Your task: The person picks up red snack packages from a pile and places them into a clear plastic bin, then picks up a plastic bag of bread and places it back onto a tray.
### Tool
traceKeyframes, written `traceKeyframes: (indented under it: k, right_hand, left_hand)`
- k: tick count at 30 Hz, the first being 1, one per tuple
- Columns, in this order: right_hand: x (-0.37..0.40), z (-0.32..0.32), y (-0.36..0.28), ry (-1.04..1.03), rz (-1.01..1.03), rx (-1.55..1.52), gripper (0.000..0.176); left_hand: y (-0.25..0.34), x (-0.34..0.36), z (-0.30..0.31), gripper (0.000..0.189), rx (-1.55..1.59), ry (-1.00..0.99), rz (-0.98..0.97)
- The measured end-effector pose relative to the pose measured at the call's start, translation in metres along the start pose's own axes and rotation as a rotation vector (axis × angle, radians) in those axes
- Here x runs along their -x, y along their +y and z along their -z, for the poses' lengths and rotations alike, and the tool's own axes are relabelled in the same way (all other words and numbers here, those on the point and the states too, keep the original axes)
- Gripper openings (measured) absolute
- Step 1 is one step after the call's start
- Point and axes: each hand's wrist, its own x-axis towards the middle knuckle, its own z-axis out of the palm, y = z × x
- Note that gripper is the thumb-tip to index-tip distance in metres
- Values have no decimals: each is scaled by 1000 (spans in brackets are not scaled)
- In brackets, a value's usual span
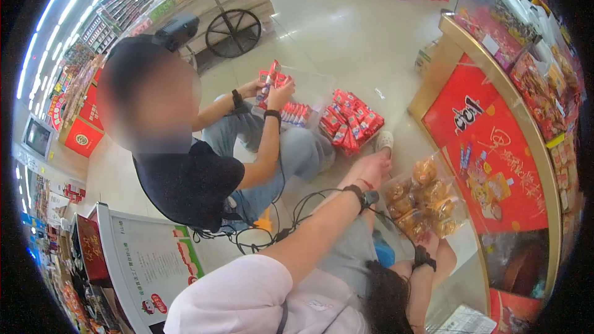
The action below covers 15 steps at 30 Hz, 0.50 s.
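My left hand (374,169) reaches forward with a watch on its wrist, its fingers drawn together just beyond the upper left edge of a clear plastic box (463,201). What is in those fingers, if anything, I cannot tell. Several round golden-brown wrapped pastries (426,172) lie in the box. At its lower edge is my right hand (427,242), black band on the wrist, fingers partly hidden and closed at the box's side. A pile of red packets (351,122) lies on the floor ahead of my left hand, beside a light-coloured shoe (385,141).
A crouching person (185,173) at left holds red packets (272,77) over a clear box (318,83) of similar ones. Black cables (291,229) run between us. A gold-edged red display stand (476,124) rises at right; a white signboard (145,260) stands lower left.
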Motion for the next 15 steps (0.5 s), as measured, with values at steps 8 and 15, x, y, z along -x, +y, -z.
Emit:
traceKeyframes:
  k: [8,15]
  right_hand:
    - [8,-20,1,91,23,48,17]
    - [12,-23,2,92,11,-176,14]
  left_hand:
    - [7,10,-16,31,-56,26,-27]
    - [-7,-11,2,33,-9,-20,-11]
